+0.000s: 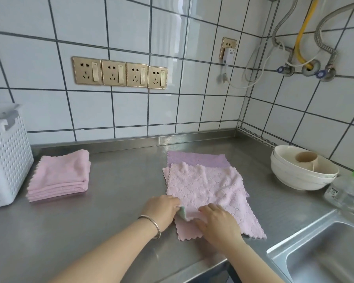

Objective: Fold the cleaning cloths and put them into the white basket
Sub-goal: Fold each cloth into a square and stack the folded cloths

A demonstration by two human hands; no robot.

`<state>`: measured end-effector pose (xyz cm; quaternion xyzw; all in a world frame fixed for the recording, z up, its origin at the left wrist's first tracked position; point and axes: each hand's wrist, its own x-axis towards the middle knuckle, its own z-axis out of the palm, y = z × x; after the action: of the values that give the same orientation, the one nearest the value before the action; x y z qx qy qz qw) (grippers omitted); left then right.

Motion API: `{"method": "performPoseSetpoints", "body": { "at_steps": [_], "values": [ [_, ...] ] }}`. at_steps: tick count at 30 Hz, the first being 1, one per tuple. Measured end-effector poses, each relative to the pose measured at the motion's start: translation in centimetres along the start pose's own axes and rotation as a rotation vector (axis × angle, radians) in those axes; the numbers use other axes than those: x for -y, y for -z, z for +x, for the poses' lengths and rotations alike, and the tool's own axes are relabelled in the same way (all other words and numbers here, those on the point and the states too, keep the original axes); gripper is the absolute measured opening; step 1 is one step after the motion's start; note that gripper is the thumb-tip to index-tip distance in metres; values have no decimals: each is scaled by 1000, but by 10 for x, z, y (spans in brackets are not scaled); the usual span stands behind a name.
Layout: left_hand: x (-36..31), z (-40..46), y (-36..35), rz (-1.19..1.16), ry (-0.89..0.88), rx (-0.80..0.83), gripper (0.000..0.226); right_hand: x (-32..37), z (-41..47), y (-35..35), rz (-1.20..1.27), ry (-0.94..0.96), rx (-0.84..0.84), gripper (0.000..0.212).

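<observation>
Pink cloth hides the left hand's fingertips.

Bright, even daylight; soft glare streaks the glossy white wall tiles and brushed steel counter. Wide-angle bending curves edges; slight overall softness.

Bare steel counter lies open between the folded pink stack and the flat cloths. The stack sits just beside the white basket, perhaps touching. Stacked bowls and a bottle crowd the right, sink below
</observation>
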<state>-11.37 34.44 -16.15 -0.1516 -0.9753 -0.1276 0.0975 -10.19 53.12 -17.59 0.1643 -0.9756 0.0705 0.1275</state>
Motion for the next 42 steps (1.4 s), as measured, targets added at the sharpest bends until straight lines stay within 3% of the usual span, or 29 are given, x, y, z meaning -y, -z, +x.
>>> {"method": "performPoseSetpoints", "body": {
  "at_steps": [4, 7, 10, 15, 17, 20, 25, 28, 34, 36, 39, 40, 42],
  "values": [
    [0, 14, 25, -215, 137, -164, 22, -12, 20, 26, -129, -133, -71, 8],
    [3, 32, 62, -344, 180, -278, 22, -39, 34, 66, -149, -330, -135, 19],
    [7, 44, 102, -443, 215, -419, 23, -53, 47, 112, 29, -399, -276, 22],
    [20, 31, 178, -539, 228, -638, 20, -35, 62, 181, 360, -294, -461, 11],
    [33, 17, 202, -547, 221, -686, 22, -15, 66, 198, 620, -252, -451, 3],
    [62, -11, 225, -560, 260, -730, 26, 21, 73, 200, 915, -226, -390, 11],
    [113, -60, 233, -443, 464, -587, 15, 77, 89, 163, 958, -208, -258, 22],
    [139, -96, 248, -369, 545, -591, 30, 115, 95, 148, 1002, -159, -195, 24],
    [144, -177, 286, -502, 475, -636, 48, 166, 69, 165, 1196, -6, -177, 21],
    [153, -212, 277, -566, 466, -573, 53, 170, 49, 155, 1244, 72, -74, 22],
    [165, -268, 241, -582, 484, -396, 60, 166, 14, 119, 1186, 136, 230, 20],
    [163, -285, 225, -558, 485, -322, 46, 162, 4, 103, 1180, 136, 339, 26],
    [158, -313, 194, -444, 498, -170, 25, 150, -15, 73, 1098, 106, 444, 65]
  ]
}}
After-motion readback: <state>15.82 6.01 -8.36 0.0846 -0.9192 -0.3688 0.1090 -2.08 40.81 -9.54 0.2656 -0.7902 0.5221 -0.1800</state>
